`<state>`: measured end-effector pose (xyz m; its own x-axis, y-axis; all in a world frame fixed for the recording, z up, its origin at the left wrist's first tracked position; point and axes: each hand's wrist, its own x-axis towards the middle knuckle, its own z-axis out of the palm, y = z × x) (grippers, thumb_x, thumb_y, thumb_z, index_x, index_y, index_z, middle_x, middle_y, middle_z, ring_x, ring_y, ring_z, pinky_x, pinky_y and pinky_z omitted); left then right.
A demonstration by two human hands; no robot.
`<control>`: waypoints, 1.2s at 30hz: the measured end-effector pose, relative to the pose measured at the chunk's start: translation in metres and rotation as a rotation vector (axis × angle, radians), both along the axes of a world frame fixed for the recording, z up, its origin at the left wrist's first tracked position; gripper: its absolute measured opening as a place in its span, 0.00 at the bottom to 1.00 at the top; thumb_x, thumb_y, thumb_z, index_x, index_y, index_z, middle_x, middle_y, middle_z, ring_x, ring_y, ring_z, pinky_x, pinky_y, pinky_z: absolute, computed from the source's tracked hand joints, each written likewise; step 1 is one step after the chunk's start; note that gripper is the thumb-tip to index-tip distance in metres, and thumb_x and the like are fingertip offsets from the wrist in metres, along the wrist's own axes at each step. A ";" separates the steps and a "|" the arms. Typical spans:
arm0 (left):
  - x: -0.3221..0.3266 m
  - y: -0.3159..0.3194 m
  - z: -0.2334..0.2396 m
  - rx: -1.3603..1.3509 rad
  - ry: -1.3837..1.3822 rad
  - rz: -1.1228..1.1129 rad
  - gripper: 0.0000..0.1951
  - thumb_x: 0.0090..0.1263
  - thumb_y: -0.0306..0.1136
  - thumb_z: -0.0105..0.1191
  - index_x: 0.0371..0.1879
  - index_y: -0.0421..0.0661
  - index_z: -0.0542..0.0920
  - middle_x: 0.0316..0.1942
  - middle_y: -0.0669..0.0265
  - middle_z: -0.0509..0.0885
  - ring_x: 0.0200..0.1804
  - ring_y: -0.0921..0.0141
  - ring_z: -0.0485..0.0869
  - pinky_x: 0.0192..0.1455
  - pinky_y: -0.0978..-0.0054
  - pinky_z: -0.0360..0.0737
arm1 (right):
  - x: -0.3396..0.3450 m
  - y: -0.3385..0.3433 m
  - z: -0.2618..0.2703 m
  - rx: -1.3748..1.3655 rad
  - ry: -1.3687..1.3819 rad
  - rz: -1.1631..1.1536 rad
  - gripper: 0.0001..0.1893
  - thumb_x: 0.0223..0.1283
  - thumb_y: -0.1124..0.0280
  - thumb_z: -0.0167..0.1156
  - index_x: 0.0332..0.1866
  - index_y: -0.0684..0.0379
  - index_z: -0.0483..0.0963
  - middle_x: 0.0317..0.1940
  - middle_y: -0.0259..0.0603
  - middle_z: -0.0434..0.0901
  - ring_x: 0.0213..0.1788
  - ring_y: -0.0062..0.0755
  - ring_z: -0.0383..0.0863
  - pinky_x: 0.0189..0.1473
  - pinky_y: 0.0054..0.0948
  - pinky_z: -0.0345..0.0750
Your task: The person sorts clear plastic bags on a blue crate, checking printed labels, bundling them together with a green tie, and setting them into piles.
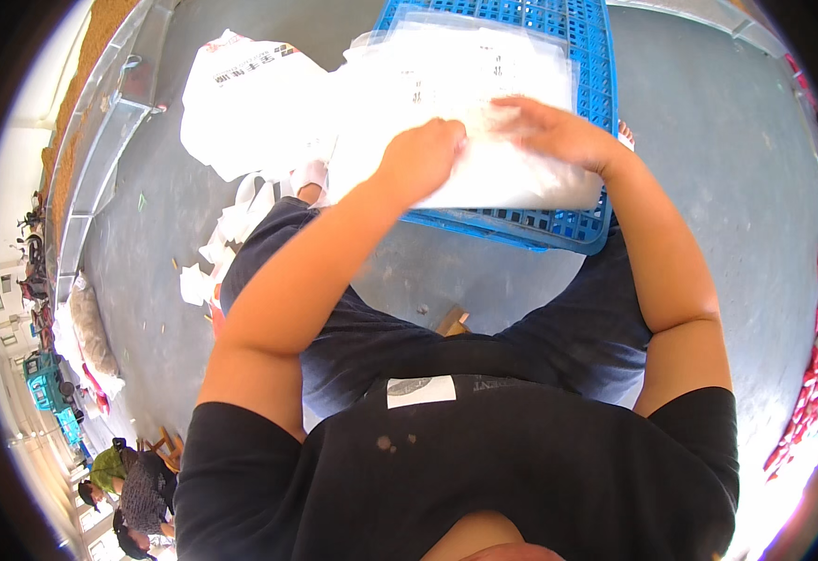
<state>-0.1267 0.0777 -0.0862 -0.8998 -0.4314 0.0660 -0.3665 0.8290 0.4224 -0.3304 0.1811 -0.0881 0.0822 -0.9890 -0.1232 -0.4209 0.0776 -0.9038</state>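
A stack of white and clear plastic bags [381, 105], overexposed and bearing print, lies on a blue plastic crate [595, 91] between my knees. My left hand [423, 158] is at the middle of the stack with its fingers curled. Glare and blur hide whether film is pinched in it. My right hand [556, 133], blurred by motion, hovers over or touches the right part of the stack, fingers apart. Near the right wrist, the front edge of the top bag bulges and wrinkles. Slatted crate wall shows below and to the right of the bags.
To the left, a large printed white bag [255, 105] lies by my foot, with crumpled white scraps [234, 224] nearer me. Metal-framed barriers [93, 175] run along the left. Two people [135, 491] are at lower left. Many red-and-white packets [812, 393] lie at right.
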 end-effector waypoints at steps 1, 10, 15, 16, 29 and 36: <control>-0.006 -0.012 -0.005 0.045 -0.031 -0.004 0.08 0.62 0.33 0.44 0.31 0.43 0.75 0.34 0.53 0.77 0.40 0.54 0.75 0.44 0.63 0.70 | 0.000 -0.002 0.010 0.007 0.001 -0.148 0.25 0.54 0.68 0.54 0.59 0.57 0.63 0.56 0.43 0.68 0.56 0.36 0.68 0.59 0.32 0.64; -0.018 -0.050 -0.004 0.573 -0.227 0.019 0.12 0.64 0.36 0.47 0.41 0.43 0.76 0.38 0.58 0.79 0.42 0.63 0.77 0.48 0.71 0.71 | 0.055 0.016 0.006 -0.340 1.111 0.064 0.30 0.30 0.64 0.70 0.46 0.56 0.68 0.40 0.38 0.74 0.43 0.36 0.76 0.42 0.32 0.73; 0.004 -0.051 0.011 0.272 0.187 0.182 0.13 0.59 0.33 0.55 0.41 0.42 0.77 0.41 0.60 0.79 0.47 0.64 0.76 0.51 0.72 0.70 | 0.035 -0.010 0.023 -0.130 0.887 0.154 0.24 0.33 0.71 0.66 0.44 0.58 0.71 0.33 0.45 0.78 0.37 0.39 0.79 0.41 0.32 0.74; 0.008 -0.046 0.022 0.055 0.188 0.067 0.16 0.56 0.33 0.58 0.42 0.42 0.76 0.41 0.59 0.79 0.47 0.64 0.75 0.51 0.71 0.70 | 0.029 -0.015 0.032 -0.038 0.817 0.156 0.25 0.32 0.71 0.66 0.44 0.58 0.72 0.34 0.46 0.78 0.38 0.41 0.79 0.42 0.33 0.73; -0.010 -0.065 0.023 0.014 -0.413 -0.178 0.29 0.35 0.28 0.63 0.44 0.41 0.74 0.35 0.55 0.80 0.38 0.60 0.80 0.42 0.68 0.75 | 0.011 -0.024 0.029 0.026 0.676 0.066 0.45 0.28 0.65 0.69 0.60 0.63 0.59 0.52 0.50 0.69 0.54 0.42 0.70 0.54 0.36 0.67; -0.035 -0.108 0.015 1.071 -0.739 -0.202 0.34 0.32 0.25 0.62 0.48 0.39 0.73 0.44 0.55 0.78 0.47 0.64 0.75 0.50 0.71 0.70 | 0.025 0.011 0.015 -0.310 1.152 -0.086 0.45 0.27 0.61 0.72 0.58 0.59 0.60 0.50 0.43 0.68 0.55 0.40 0.67 0.54 0.35 0.66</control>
<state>-0.1614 -0.0304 -0.0714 -0.6304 0.1835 -0.7543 -0.7028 0.2778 0.6550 -0.3049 0.1917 -0.0729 0.0118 -0.9864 0.1637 -0.9998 -0.0093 0.0159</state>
